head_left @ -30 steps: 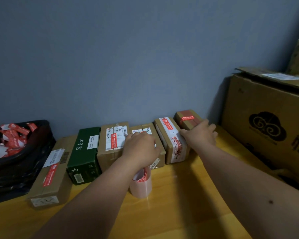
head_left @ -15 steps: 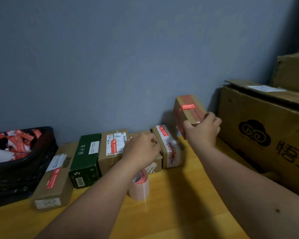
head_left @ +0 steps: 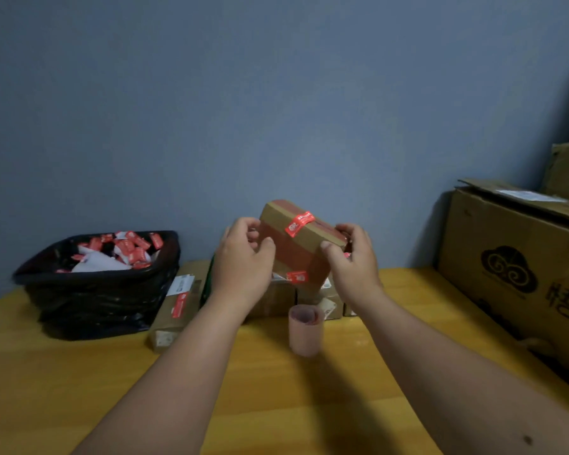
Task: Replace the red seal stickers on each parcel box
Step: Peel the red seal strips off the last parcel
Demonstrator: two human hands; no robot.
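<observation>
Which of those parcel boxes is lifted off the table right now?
The small brown parcel box with the red seal sticker, held tilted between left hand and right hand; the others lie on the table.

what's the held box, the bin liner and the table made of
Held box: matte brown cardboard, by its creased edges and taped seam. Bin liner: thin glossy black plastic, wrinkled with sheen. Table: probably varnished wood or laminate, yellow with soft reflections.
</observation>
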